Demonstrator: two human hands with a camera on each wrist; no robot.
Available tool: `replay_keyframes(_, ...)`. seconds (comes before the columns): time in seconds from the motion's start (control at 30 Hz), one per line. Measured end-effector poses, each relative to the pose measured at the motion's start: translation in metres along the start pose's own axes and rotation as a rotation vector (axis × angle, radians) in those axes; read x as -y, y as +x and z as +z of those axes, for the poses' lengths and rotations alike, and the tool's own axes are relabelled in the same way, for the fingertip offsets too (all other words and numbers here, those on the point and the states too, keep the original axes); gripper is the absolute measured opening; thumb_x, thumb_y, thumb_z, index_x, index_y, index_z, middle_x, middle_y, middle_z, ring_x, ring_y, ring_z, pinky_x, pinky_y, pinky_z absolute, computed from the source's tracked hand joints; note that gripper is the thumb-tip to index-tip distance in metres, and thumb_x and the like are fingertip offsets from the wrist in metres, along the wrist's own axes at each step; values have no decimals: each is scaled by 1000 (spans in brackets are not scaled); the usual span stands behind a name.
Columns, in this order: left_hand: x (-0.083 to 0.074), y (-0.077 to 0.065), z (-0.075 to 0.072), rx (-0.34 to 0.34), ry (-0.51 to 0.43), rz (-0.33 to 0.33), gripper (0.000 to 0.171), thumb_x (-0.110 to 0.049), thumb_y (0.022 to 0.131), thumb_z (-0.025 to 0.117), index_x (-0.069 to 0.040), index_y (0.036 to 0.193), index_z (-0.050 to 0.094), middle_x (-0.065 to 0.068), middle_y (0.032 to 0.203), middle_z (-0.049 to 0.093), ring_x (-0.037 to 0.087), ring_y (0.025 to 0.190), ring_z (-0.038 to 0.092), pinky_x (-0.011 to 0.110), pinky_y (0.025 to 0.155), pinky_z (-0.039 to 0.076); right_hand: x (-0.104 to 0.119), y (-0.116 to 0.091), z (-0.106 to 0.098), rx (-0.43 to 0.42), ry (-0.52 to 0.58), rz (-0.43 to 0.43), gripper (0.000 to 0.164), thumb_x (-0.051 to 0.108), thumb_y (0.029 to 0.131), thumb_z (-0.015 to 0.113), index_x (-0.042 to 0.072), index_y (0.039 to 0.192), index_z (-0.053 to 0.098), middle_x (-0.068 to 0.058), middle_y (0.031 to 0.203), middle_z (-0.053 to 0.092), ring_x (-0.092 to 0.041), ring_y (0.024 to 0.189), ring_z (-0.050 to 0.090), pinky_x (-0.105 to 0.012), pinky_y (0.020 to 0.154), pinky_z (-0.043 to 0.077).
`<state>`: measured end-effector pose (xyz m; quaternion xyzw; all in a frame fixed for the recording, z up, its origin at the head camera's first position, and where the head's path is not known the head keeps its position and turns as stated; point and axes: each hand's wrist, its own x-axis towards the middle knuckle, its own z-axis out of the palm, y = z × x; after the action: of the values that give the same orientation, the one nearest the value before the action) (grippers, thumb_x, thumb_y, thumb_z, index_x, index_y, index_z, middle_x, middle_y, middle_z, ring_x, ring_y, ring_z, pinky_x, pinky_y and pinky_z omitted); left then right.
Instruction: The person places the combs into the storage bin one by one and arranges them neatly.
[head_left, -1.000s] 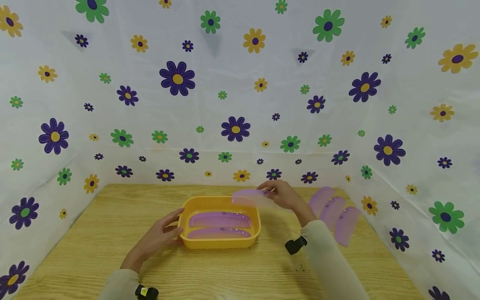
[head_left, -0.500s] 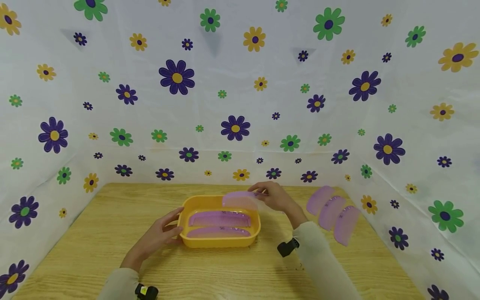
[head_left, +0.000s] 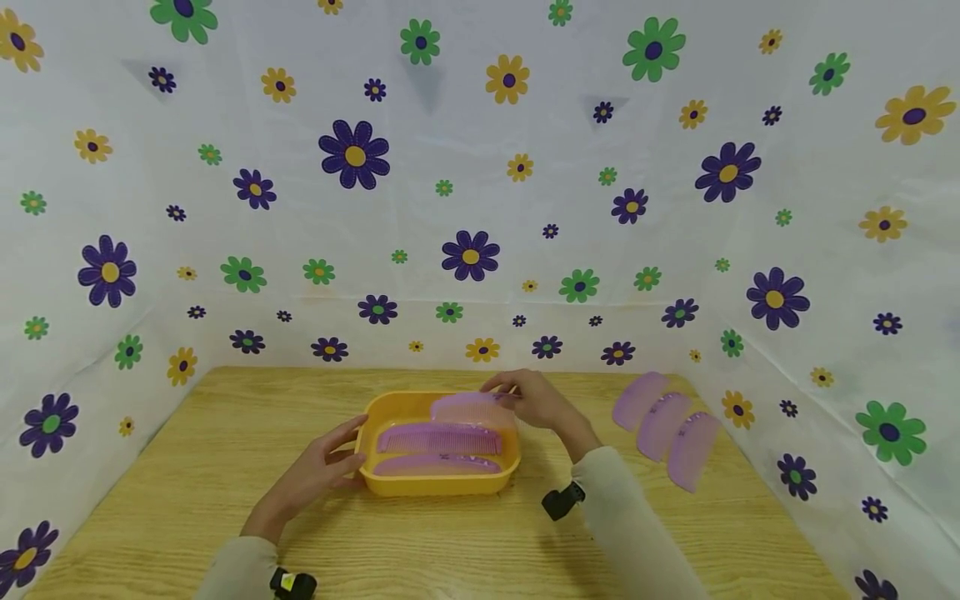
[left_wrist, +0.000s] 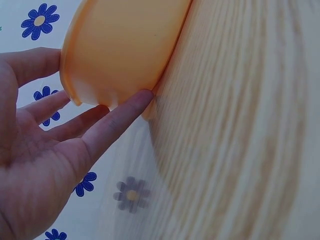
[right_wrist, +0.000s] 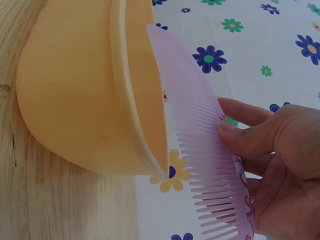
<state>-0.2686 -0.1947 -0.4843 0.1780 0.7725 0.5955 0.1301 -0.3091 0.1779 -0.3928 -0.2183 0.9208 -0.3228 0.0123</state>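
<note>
My right hand (head_left: pixel 542 402) pinches a translucent purple comb (right_wrist: pixel 197 112) along its curved back, between thumb and fingers. In the right wrist view its teeth face the yellow plastic basin (right_wrist: pixel 75 95). From the head view this comb overlaps the basin's back right corner. Inside the basin lie two more purple combs, a middle comb (head_left: pixel 438 438) and a front comb (head_left: pixel 435 465), side by side and lengthwise. At the basin's left end is my left hand (head_left: pixel 324 468), its nearly straight fingers (left_wrist: pixel 120 117) spread and touching the wall from rim to base.
On the wooden table (head_left: pixel 465 550) at the right, three purple combs lie slanted in a row: a back comb (head_left: pixel 639 400), a middle one (head_left: pixel 663 427) and a front one (head_left: pixel 693 452). A white flower-printed cloth (head_left: pixel 570 192) stands behind and at both sides.
My right hand has moved left and slightly down with the comb, bringing it farther over the basin's back right part. My left hand stays at the basin's left end.
</note>
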Motion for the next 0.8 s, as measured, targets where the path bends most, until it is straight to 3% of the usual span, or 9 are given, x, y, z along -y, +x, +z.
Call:
replay_keyframes(0.53, -4, -9, 10, -10, 4, 5, 69, -17, 106, 57, -8, 165, 22, 35, 163, 26, 56, 142, 45, 41, 92, 64, 7, -1, 18, 45, -22, -139, 28, -7, 98, 60, 4, 119, 75, -17, 116, 75, -21, 94, 65, -34, 86, 60)
replay_keyframes(0.8, -5, -13, 15, -20, -1, 5, 68, -17, 106, 57, -10, 165, 22, 34, 164, 25, 55, 142, 45, 41, 92, 64, 14, -2, 23, 68, -8, -133, 30, -7, 98, 59, 6, 120, 75, -14, 117, 74, -21, 96, 65, -37, 89, 61)
